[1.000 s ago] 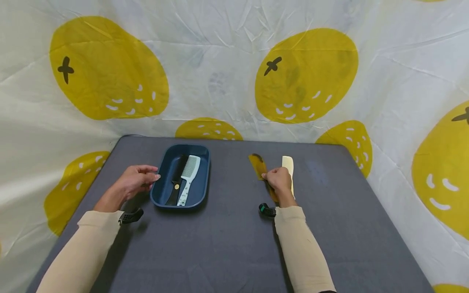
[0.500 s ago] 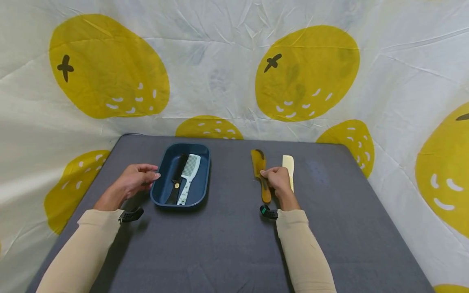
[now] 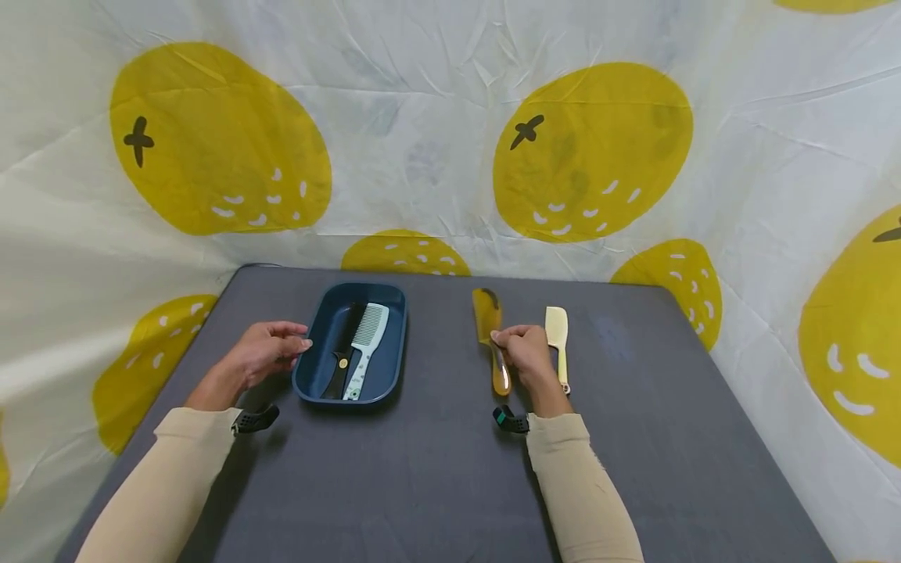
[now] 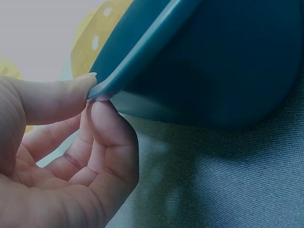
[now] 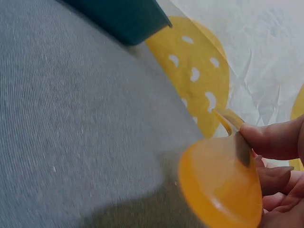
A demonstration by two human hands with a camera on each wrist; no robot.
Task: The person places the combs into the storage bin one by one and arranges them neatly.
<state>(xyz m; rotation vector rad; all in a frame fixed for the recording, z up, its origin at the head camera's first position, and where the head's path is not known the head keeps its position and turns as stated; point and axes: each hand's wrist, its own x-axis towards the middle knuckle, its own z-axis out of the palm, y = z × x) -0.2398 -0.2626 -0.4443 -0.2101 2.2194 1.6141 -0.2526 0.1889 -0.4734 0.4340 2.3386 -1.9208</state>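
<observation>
Amber comb (image 3: 490,336): the right hand (image 3: 526,353) is pinching it between thumb and fingers at the neck between handle and teeth, a little to the right of the blue tray (image 3: 397,344); in the right wrist view the rounded handle end (image 5: 222,187) is showing just off the cloth.
Long axis: it is running near to far; the handle is pointing back toward the person, the toothed end is pointing away toward the backdrop and leaning slightly left.
Left hand (image 3: 262,353): it is pinching the tray's left rim, thumb on top and a fingertip (image 4: 107,121) underneath, and the left wrist view is showing that edge lifted slightly off the cloth.
Tray contents: a black comb (image 3: 341,344) and a white comb (image 3: 366,340) are lying side by side inside, both lengthwise with their teeth toward the far end.
Cream comb (image 3: 558,340): it is lying flat on the table well to the right of the tray, just beyond the right hand, parallel to the amber one.
Surface: a dark grey fabric-covered table (image 3: 436,469) is carrying the tray and the cream comb.
Sleeves: both forearms are wearing beige sleeves (image 3: 169,477), each with a small black clip at the wrist.
Room: a creased white sheet with large yellow fruit shapes (image 3: 591,148) is hanging behind and to both sides of the tray.
</observation>
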